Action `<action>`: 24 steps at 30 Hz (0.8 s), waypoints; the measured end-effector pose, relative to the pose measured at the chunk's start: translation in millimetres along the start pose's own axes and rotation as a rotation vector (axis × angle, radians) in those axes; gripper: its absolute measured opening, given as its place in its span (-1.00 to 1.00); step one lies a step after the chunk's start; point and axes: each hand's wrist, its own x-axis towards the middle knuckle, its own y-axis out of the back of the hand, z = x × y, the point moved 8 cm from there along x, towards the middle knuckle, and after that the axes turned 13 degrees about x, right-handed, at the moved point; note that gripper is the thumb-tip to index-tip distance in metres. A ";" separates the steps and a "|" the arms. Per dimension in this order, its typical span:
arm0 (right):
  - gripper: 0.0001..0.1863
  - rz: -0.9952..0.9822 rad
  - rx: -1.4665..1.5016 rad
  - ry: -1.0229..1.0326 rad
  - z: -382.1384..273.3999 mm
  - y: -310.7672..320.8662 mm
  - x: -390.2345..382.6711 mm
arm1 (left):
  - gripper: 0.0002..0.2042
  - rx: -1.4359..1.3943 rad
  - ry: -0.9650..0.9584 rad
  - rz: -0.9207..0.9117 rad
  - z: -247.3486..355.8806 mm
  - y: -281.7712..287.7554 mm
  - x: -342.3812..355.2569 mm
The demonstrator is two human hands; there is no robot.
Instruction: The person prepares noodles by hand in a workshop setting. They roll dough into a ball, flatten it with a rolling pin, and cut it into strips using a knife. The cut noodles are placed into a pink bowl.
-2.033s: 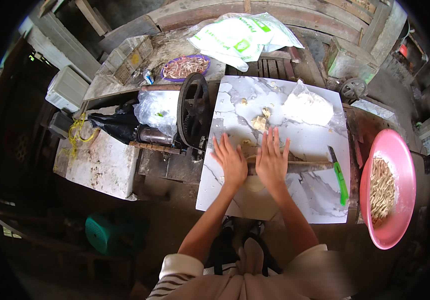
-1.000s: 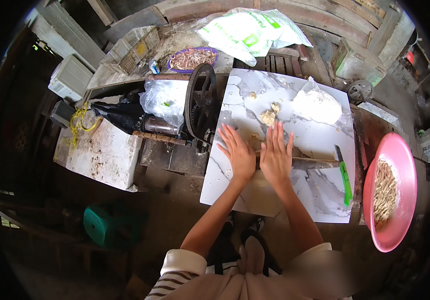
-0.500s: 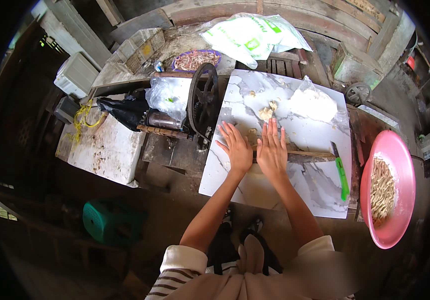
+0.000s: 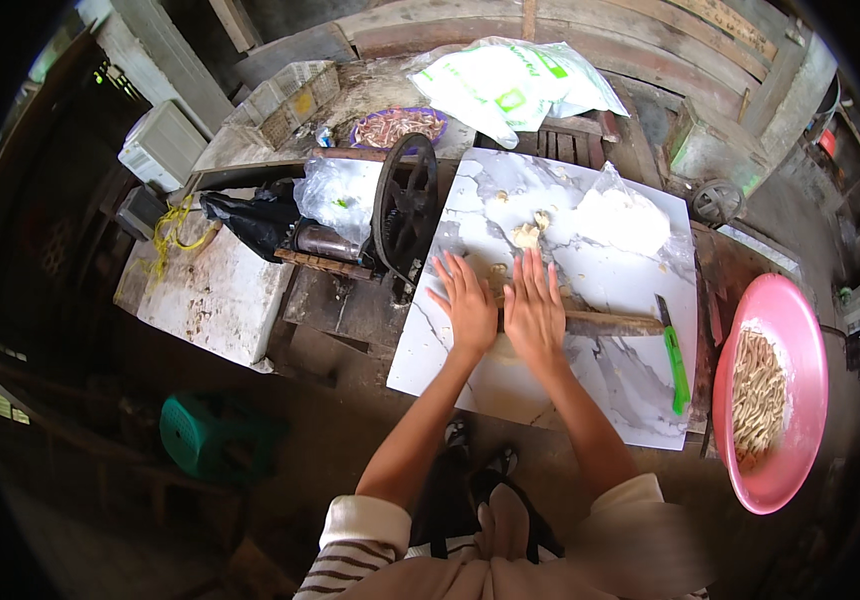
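Observation:
My left hand (image 4: 468,310) and my right hand (image 4: 536,312) lie palm down side by side, fingers stretched, on a long wooden rolling rod (image 4: 610,324) across a white marble-patterned board (image 4: 425,365). A pale sheet of what looks like dough (image 4: 505,352) shows under the rod, partly hidden by my hands. Small pale dough scraps (image 4: 526,236) sit just beyond my fingertips, with a clear bag of white powder (image 4: 622,220) behind to the right. A green-handled knife (image 4: 678,375) rests at the board's right side.
A pink basin (image 4: 812,400) holding pale strips stands at the right. A hand-wheel machine (image 4: 400,210) with plastic bags is at the left. Behind are a white-green sack (image 4: 510,90), a purple-rimmed tray (image 4: 400,128) and a wire basket (image 4: 280,105). A green stool (image 4: 195,435) stands below left.
Both hands have shifted slightly on the rod, staying flat and side by side. The whole view has shifted a little as my head moved.

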 end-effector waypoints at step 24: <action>-0.47 0.031 -0.135 -0.176 27.9 2.8 37.6 | -0.44 -0.066 -0.206 0.023 23.6 -10.9 42.6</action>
